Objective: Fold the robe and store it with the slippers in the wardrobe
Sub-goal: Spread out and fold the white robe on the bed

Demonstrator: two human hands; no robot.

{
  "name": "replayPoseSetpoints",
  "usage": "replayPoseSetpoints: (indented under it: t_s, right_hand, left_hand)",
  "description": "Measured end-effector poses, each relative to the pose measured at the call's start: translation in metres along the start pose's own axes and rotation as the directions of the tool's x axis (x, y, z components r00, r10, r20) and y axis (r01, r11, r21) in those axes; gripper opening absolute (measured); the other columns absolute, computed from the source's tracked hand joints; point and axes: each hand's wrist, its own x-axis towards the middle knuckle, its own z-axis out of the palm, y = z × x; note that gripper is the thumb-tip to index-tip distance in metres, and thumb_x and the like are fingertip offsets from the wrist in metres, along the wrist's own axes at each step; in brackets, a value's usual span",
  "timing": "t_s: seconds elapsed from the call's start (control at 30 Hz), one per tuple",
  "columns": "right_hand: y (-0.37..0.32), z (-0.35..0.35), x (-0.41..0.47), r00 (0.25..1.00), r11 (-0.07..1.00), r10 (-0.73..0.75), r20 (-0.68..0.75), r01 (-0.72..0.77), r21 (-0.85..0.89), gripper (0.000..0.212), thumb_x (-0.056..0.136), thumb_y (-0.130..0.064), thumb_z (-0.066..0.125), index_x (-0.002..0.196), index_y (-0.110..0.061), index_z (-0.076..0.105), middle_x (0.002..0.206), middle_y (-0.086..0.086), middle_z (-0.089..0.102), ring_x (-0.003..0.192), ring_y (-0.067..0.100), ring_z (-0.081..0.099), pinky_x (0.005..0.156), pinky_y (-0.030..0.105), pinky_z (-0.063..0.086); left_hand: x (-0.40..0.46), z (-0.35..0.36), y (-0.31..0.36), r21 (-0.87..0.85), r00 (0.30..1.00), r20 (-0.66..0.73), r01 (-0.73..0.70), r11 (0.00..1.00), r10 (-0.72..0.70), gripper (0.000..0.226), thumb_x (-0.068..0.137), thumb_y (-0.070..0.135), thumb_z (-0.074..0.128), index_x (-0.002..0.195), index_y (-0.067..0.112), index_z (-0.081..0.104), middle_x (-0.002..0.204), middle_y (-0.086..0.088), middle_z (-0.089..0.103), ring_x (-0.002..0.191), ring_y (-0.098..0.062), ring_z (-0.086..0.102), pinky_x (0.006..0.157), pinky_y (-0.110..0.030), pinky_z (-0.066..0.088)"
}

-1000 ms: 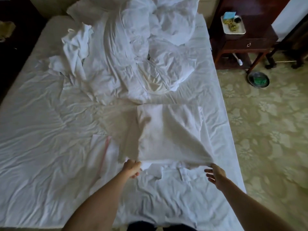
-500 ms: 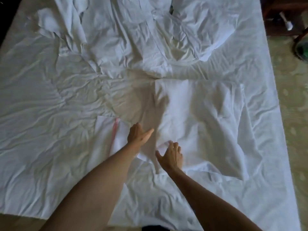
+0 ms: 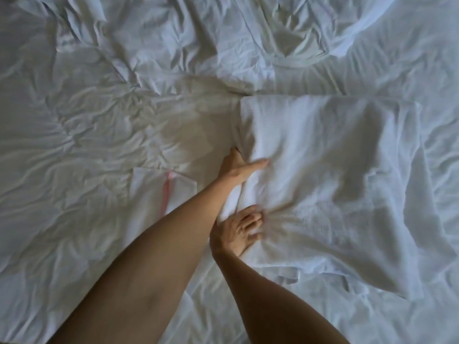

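The white waffle-weave robe (image 3: 330, 184) lies on the bed, folded into a rough rectangle, with loose fabric trailing at its near right corner. My left hand (image 3: 239, 167) rests at the robe's left edge, fingers straight along the fold and thumb stretched across the fabric. My right hand (image 3: 238, 228) presses on the near left part of the robe with spread fingers, and the cloth creases around them. A flat white packet with a pink stripe (image 3: 164, 187), maybe the slippers, lies left of my left forearm.
The bed sheet (image 3: 87, 135) is white and heavily wrinkled all around the robe. Crumpled white bedding (image 3: 248, 40) is heaped at the far side. No bed edge or floor is in view.
Both hands left the robe's near hem and came to its left edge; the right hand crossed leftwards. The view has closed in on the bed, losing the nightstand and floor.
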Motion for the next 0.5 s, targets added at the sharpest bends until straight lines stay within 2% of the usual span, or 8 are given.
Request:
replayPoseSetpoints:
  t_s: [0.07,0.13,0.2,0.23,0.33,0.4,0.5]
  right_hand:
    - [0.019,-0.012,0.01,0.993,0.992,-0.039,-0.111,0.051,0.111,0.077,0.076,-0.027,0.072,0.14,-0.008,0.033,0.131,0.017,0.043,0.117,0.033,0.044,0.089,0.051,0.044]
    - [0.05,-0.032,0.022,0.97,0.948,-0.163,-0.178,0.204,0.243,0.061,0.071,-0.01,0.065,0.128,-0.018,0.044,0.116,0.008,0.052,0.107,0.028,0.051,0.083,0.043,0.048]
    - [0.084,-0.068,0.033,0.95,0.848,-0.297,-0.097,0.309,0.43,0.057,0.072,-0.008,0.059,0.127,-0.021,0.051,0.112,0.003,0.06,0.102,0.025,0.057,0.084,0.039,0.05]
    - [0.103,-0.088,0.041,0.935,0.796,-0.352,-0.03,0.316,0.517,0.053,0.073,-0.011,0.058,0.124,-0.025,0.054,0.107,-0.002,0.065,0.095,0.021,0.062,0.079,0.037,0.052]
    - [0.161,-0.157,0.07,0.884,0.677,-0.451,0.125,0.247,0.693,0.038,0.063,-0.019,0.063,0.101,-0.024,0.067,0.083,-0.012,0.071,0.078,0.008,0.064,0.067,0.027,0.051]
    - [0.204,-0.198,0.094,0.885,0.628,-0.412,0.216,0.104,0.771,0.031,0.056,-0.015,0.064,0.086,-0.02,0.069,0.073,-0.01,0.071,0.071,0.006,0.065,0.063,0.023,0.052]
    - [0.271,-0.247,0.132,0.91,0.562,-0.294,0.293,-0.084,0.823,0.02,0.056,-0.01,0.063,0.075,-0.006,0.067,0.068,0.01,0.067,0.067,0.024,0.064,0.058,0.03,0.051]
  left_hand:
    - [0.002,0.006,0.007,-0.066,0.999,-0.024,-0.027,0.997,0.025,0.07,0.068,0.051,0.083,0.123,0.015,0.056,0.117,-0.001,0.066,0.107,-0.023,0.065,0.083,-0.028,0.054]
    - [-0.007,0.011,0.017,-0.128,0.997,-0.056,-0.066,0.99,0.059,0.051,0.071,0.036,0.078,0.115,0.018,0.06,0.106,0.001,0.068,0.097,-0.022,0.067,0.079,-0.03,0.056]
    - [-0.026,0.019,0.035,-0.172,0.988,-0.127,-0.113,0.979,0.092,0.038,0.074,0.024,0.072,0.109,0.016,0.061,0.096,0.002,0.067,0.088,-0.02,0.067,0.068,-0.024,0.051]
    - [-0.039,0.024,0.047,-0.184,0.978,-0.173,-0.15,0.971,0.119,0.036,0.074,0.021,0.071,0.107,0.016,0.061,0.092,0.003,0.067,0.085,-0.021,0.066,0.064,-0.023,0.048]
    - [-0.079,0.056,0.092,-0.191,0.928,-0.29,-0.296,0.936,0.235,0.042,0.072,0.021,0.072,0.111,0.013,0.059,0.093,-0.003,0.069,0.086,-0.026,0.066,0.07,-0.029,0.049]
    - [-0.104,0.092,0.128,-0.198,0.901,-0.317,-0.368,0.909,0.296,0.044,0.074,0.019,0.073,0.114,0.011,0.056,0.099,-0.008,0.07,0.091,-0.031,0.066,0.076,-0.033,0.05]
    - [-0.128,0.163,0.179,-0.211,0.891,-0.264,-0.427,0.879,0.369,0.043,0.077,0.017,0.072,0.113,0.011,0.048,0.1,-0.01,0.069,0.092,-0.036,0.065,0.077,-0.038,0.05]
